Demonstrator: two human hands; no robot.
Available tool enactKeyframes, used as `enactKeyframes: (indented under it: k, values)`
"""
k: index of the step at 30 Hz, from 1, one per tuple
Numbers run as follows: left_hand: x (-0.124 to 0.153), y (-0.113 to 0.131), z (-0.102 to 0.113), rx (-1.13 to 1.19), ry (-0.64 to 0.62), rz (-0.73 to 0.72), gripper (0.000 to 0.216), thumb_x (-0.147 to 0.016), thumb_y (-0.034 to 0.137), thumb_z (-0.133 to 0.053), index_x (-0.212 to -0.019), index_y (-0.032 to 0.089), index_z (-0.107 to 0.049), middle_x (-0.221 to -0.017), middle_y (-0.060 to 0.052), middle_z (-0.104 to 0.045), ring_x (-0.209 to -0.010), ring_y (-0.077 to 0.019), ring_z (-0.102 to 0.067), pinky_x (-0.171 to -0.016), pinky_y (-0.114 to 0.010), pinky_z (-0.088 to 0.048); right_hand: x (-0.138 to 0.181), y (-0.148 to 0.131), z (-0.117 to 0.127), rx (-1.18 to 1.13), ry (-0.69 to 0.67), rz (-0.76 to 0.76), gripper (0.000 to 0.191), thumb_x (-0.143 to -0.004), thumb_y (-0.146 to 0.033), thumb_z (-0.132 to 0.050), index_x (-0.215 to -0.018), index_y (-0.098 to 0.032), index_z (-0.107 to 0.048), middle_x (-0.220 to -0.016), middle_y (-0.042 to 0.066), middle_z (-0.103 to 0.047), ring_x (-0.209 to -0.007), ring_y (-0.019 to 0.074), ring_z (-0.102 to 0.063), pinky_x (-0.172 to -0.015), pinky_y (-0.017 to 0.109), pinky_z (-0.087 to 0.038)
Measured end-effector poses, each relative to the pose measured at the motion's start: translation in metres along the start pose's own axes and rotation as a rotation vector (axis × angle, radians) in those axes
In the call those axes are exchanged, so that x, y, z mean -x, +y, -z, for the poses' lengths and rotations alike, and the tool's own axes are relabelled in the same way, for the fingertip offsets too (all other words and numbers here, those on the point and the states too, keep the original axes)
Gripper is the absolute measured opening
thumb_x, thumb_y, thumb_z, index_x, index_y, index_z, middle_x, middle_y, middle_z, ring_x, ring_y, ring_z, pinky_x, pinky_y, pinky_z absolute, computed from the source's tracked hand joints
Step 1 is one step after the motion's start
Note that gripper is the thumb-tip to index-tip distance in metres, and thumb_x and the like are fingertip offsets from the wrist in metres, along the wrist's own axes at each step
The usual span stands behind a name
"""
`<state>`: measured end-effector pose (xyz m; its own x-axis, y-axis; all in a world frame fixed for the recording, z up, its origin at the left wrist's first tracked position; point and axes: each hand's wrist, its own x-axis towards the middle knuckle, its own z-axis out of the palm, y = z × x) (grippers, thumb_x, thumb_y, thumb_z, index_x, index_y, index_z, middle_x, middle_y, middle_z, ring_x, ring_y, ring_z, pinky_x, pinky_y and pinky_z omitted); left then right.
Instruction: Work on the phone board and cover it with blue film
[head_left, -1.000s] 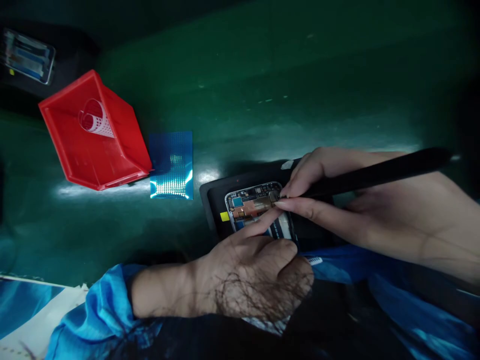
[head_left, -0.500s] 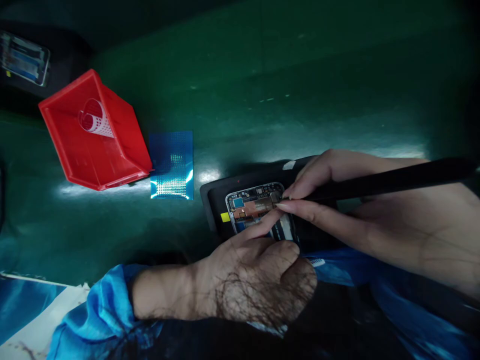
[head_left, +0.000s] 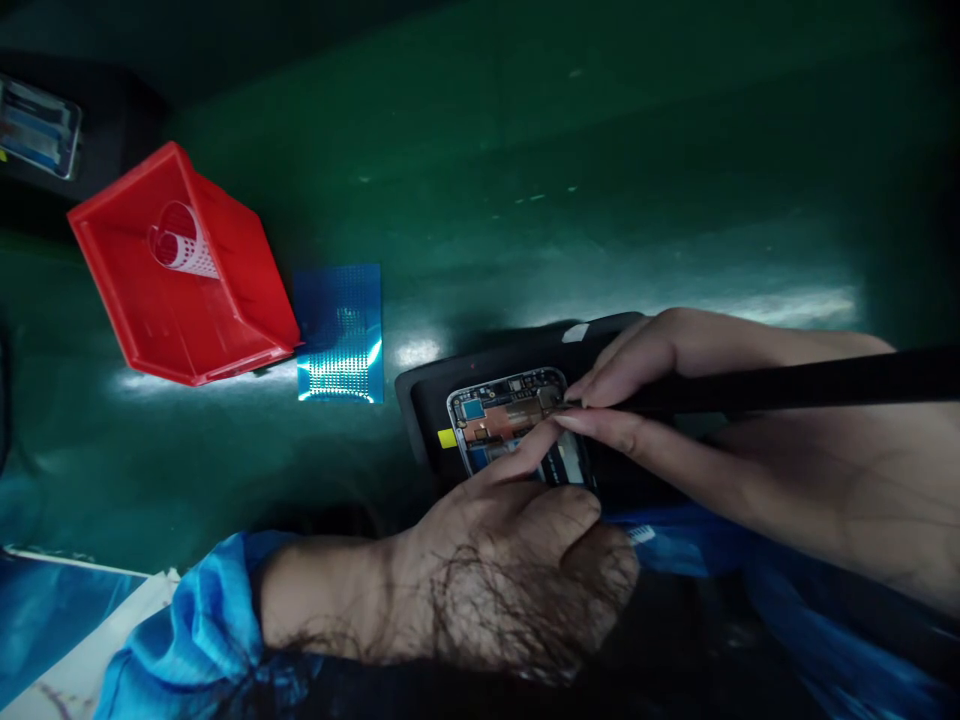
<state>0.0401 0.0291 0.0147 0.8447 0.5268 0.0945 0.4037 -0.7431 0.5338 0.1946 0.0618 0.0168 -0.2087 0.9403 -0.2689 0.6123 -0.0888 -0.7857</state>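
An opened smartphone (head_left: 517,412), its circuit board showing, lies in a black holder (head_left: 424,385) in front of me. My right hand (head_left: 675,400) pinches black tweezers (head_left: 795,384) between thumb and fingers. Their tips are down at the upper right of the board, where the fingertips partly cover them. From the left, my left hand (head_left: 510,560) reaches over the phone's lower part. Its index finger is stretched out, the tip resting on the board beside the tweezers. The other fingers curl under, and their ends are hidden.
Left on the green mat (head_left: 465,200) stands a red bin (head_left: 172,310) with a curled white perforated sheet (head_left: 184,245) inside. Beside it lies a shiny blue sheet (head_left: 339,330). Another opened phone (head_left: 41,130) rests on a dark holder at far upper left.
The view has shifted slightly, so the bin and phone appear a little further left. The rear end of the tweezers sits lower. Both hands keep nearly the same place at the phone.
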Motion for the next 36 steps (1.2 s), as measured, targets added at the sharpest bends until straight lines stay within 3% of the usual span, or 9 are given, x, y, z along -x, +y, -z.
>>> enactKeyframes:
  k: [4,9,15,21,27,32,36]
  values:
    - [0.004,0.004,-0.007,0.115,-0.005,0.185,0.011,-0.068,0.022,-0.040,-0.063,0.022,-0.050,-0.070,0.006,-0.054,-0.063,-0.0077,-0.049,-0.087,-0.030,-0.034,0.000,0.003,0.005,0.030,-0.068,0.021,0.013,-0.055,-0.031,-0.053,-0.066,-0.028,-0.046,-0.071,-0.004,-0.054,-0.068,0.0159,-0.053,-0.056,0.029,-0.046]
    - [0.003,0.001,-0.007,0.140,-0.021,0.133,0.010,-0.066,0.029,-0.042,-0.067,0.023,-0.051,-0.072,0.006,-0.054,-0.078,-0.0110,-0.049,-0.082,-0.023,-0.038,-0.002,-0.002,0.007,0.046,-0.099,0.001,0.014,-0.054,-0.028,-0.054,-0.065,-0.028,-0.045,-0.068,-0.004,-0.055,-0.066,0.0172,-0.054,-0.047,0.028,-0.046]
    - [-0.005,0.004,-0.003,0.044,0.056,0.168,0.016,-0.067,0.020,-0.038,-0.069,0.020,-0.054,-0.070,0.004,-0.055,-0.065,-0.0098,-0.049,-0.080,-0.027,-0.038,0.002,0.001,0.005,0.095,-0.047,0.039,0.013,-0.056,-0.032,-0.053,-0.065,-0.028,-0.045,-0.070,-0.004,-0.054,-0.067,0.0160,-0.053,-0.057,0.030,-0.046]
    - [-0.013,0.005,0.004,0.042,-0.141,0.083,0.011,-0.063,0.018,-0.040,-0.059,0.020,-0.050,-0.071,0.001,-0.053,-0.068,-0.0115,-0.048,-0.081,-0.027,-0.039,0.002,0.001,0.004,0.099,-0.071,0.068,0.011,-0.057,-0.031,-0.052,-0.064,-0.027,-0.044,-0.069,-0.004,-0.054,-0.065,0.0152,-0.053,-0.053,0.028,-0.048]
    - [-0.013,0.009,0.002,-0.004,-0.160,0.114,0.014,-0.062,0.015,-0.039,-0.052,0.020,-0.045,-0.065,0.000,-0.049,-0.068,-0.0143,-0.047,-0.076,-0.033,-0.041,0.000,-0.003,0.005,0.069,-0.053,0.079,0.011,-0.057,-0.030,-0.052,-0.064,-0.026,-0.044,-0.066,-0.002,-0.054,-0.060,0.0159,-0.053,-0.044,0.029,-0.047]
    - [-0.015,0.008,0.002,-0.031,-0.118,0.137,0.008,-0.063,0.020,-0.040,-0.059,0.020,-0.048,-0.062,0.000,-0.048,-0.067,-0.0136,-0.048,-0.084,-0.030,-0.037,0.001,-0.003,0.008,0.060,-0.041,0.085,0.014,-0.054,-0.025,-0.055,-0.066,-0.026,-0.047,-0.068,-0.001,-0.054,-0.063,0.0165,-0.053,-0.052,0.031,-0.049]
    - [-0.014,0.006,0.003,-0.005,-0.158,0.119,0.010,-0.064,0.017,-0.039,-0.066,0.017,-0.049,-0.061,0.001,-0.050,-0.063,-0.0102,-0.049,-0.093,-0.030,-0.029,0.007,-0.001,0.010,-0.059,0.074,0.079,0.016,-0.050,-0.021,-0.059,-0.063,-0.024,-0.049,-0.067,0.000,-0.055,-0.065,0.0174,-0.053,-0.058,0.032,-0.049]
